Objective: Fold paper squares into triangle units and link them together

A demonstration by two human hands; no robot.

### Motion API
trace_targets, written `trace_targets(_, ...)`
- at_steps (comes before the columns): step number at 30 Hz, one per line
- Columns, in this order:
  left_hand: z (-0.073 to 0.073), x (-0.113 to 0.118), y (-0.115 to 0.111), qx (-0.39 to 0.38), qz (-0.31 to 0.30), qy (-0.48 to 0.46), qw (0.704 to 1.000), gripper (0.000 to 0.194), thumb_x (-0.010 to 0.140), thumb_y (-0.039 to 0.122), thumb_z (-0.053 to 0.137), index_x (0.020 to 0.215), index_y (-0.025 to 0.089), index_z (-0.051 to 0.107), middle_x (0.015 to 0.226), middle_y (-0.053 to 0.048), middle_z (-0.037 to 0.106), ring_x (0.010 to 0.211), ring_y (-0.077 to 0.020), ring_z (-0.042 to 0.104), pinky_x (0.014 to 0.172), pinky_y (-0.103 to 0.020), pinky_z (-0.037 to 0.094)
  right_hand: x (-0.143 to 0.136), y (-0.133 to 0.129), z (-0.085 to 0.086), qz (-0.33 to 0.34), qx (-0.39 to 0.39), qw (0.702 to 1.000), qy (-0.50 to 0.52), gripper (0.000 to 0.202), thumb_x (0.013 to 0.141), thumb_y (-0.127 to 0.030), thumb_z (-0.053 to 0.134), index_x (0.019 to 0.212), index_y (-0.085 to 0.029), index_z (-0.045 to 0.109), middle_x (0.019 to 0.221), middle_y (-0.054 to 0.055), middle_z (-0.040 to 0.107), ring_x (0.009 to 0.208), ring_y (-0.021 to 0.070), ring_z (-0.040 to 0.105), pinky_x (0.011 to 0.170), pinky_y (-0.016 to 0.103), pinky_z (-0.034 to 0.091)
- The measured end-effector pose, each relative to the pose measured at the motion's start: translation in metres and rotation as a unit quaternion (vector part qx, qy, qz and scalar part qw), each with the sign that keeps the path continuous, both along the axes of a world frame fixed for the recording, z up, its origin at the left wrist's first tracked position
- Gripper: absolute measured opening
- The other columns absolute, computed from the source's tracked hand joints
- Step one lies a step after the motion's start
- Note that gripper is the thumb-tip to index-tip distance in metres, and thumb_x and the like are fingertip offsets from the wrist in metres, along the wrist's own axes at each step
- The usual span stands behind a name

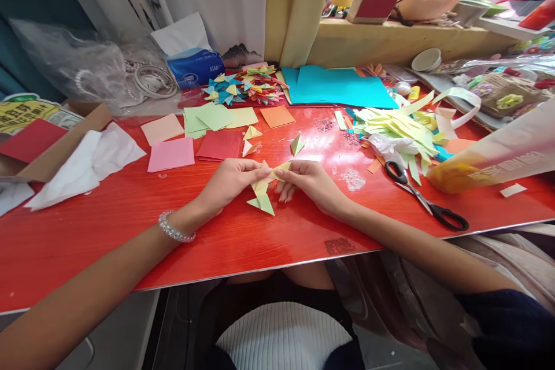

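Observation:
My left hand (232, 180) and my right hand (310, 180) meet over the red table, both pinching a folded yellow paper piece (262, 184) between thumbs and fingers. Just below it lies a light green folded paper triangle (262, 203); whether it is joined to the yellow piece I cannot tell. Beyond my hands are two small folded pieces, one cream (251, 133) and one peach (250, 148), and a green folded piece (297, 144). Square sheets in red (219, 145), pink (171, 154), green (212, 117) and orange (277, 117) lie behind my left hand.
Black-handled scissors (422, 202) and a heap of yellow-green paper strips (394, 127) lie to the right, near a plastic bag (494, 156). At the back are blue sheets (342, 87), folded colored paper pieces (247, 87) and a tissue pack (195, 66). A cardboard box (65, 141) stands left.

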State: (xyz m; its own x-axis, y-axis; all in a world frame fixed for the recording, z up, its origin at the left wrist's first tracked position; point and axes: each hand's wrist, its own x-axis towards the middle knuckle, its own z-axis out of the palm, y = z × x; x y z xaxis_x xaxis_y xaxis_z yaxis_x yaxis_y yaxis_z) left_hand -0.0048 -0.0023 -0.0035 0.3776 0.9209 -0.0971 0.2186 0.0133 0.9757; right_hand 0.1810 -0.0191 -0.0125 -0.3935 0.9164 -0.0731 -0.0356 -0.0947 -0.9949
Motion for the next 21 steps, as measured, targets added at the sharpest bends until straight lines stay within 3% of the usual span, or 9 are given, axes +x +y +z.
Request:
trace_targets(7,-0.001,0.002,-0.004,-0.023,0.003,-0.007,1.0,0.035,0.075,0.046,0.065,0.073,0.012,0.068,0.066,-0.001,0.061,0.061,-0.0095,0.05,0.06,-0.023,0.038,-0.003,-0.002,-0.003,-0.015,0.001,1.0,-0.007,0.032,0.079,-0.043,0.064,0.069,-0.013,0.057,0.064,0.003,0.067,0.049,0.0102,0.063,0.05,0.022,0.052)
trace_targets(11,-0.001,0.003,-0.002,-0.034,0.0,-0.006,0.999,0.032,0.074,0.043,0.067,0.069,0.012,0.065,0.064,0.001,0.058,0.059,-0.0079,0.048,0.058,-0.021,0.036,-0.002,0.002,0.002,0.016,0.005,0.999,-0.041,0.038,0.082,-0.049,0.058,0.071,-0.013,0.058,0.064,0.005,0.066,0.051,0.0112,0.064,0.051,0.023,0.052)
trace_targets(13,-0.002,0.004,-0.001,-0.038,0.01,-0.017,0.999,0.031,0.074,0.042,0.067,0.07,0.012,0.064,0.064,0.001,0.057,0.058,-0.0072,0.048,0.057,-0.021,0.036,0.006,0.009,0.006,0.0,0.048,0.995,-0.09,0.043,0.086,-0.052,0.049,0.071,-0.013,0.058,0.06,0.004,0.063,0.047,0.01,0.06,0.048,0.023,0.049)
trace_targets(14,-0.003,0.004,0.0,-0.042,0.017,-0.03,0.998,0.03,0.075,0.042,0.067,0.07,0.012,0.063,0.065,0.001,0.058,0.059,-0.0074,0.05,0.058,-0.021,0.038,0.011,0.015,0.007,-0.047,0.098,0.987,-0.114,0.044,0.088,-0.053,0.045,0.073,-0.014,0.058,0.057,0.002,0.06,0.043,0.0086,0.056,0.044,0.023,0.046)
trace_targets(15,-0.004,0.004,0.001,-0.048,0.025,-0.048,0.997,0.029,0.074,0.04,0.067,0.072,0.012,0.061,0.067,0.001,0.059,0.06,-0.0079,0.052,0.06,-0.021,0.04,0.019,0.021,0.008,-0.11,0.163,0.969,-0.148,0.041,0.09,-0.051,0.044,0.082,-0.015,0.06,0.058,0.0,0.058,0.042,0.0076,0.052,0.043,0.022,0.042)
trace_targets(17,-0.006,0.003,0.002,-0.056,0.035,-0.085,0.994,0.026,0.071,0.035,0.071,0.076,0.013,0.058,0.072,0.0,0.061,0.065,-0.009,0.057,0.064,-0.023,0.044,0.035,0.036,0.008,-0.229,0.3,0.895,-0.238,0.033,0.09,-0.045,0.049,0.093,-0.015,0.063,0.058,0.0,0.055,0.05,0.0093,0.051,0.049,0.024,0.044)
trace_targets(19,-0.007,0.003,0.004,-0.062,0.046,-0.102,0.992,0.03,0.068,0.03,0.075,0.084,0.015,0.054,0.076,0.001,0.063,0.068,-0.0102,0.06,0.067,-0.023,0.046,0.051,0.05,0.003,-0.221,0.379,0.843,-0.312,0.03,0.086,-0.037,0.056,0.107,-0.017,0.063,0.082,0.006,0.061,0.07,0.0142,0.058,0.062,0.028,0.05)
trace_targets(21,-0.008,0.002,0.005,-0.064,0.053,-0.097,0.992,0.038,0.067,0.027,0.076,0.093,0.017,0.05,0.078,0.001,0.063,0.069,-0.011,0.061,0.067,-0.024,0.046,0.061,0.06,-0.004,-0.128,0.43,0.818,-0.36,0.049,0.082,-0.032,0.063,0.128,-0.02,0.052,0.121,0.014,0.054,0.104,0.0221,0.056,0.08,0.035,0.051)
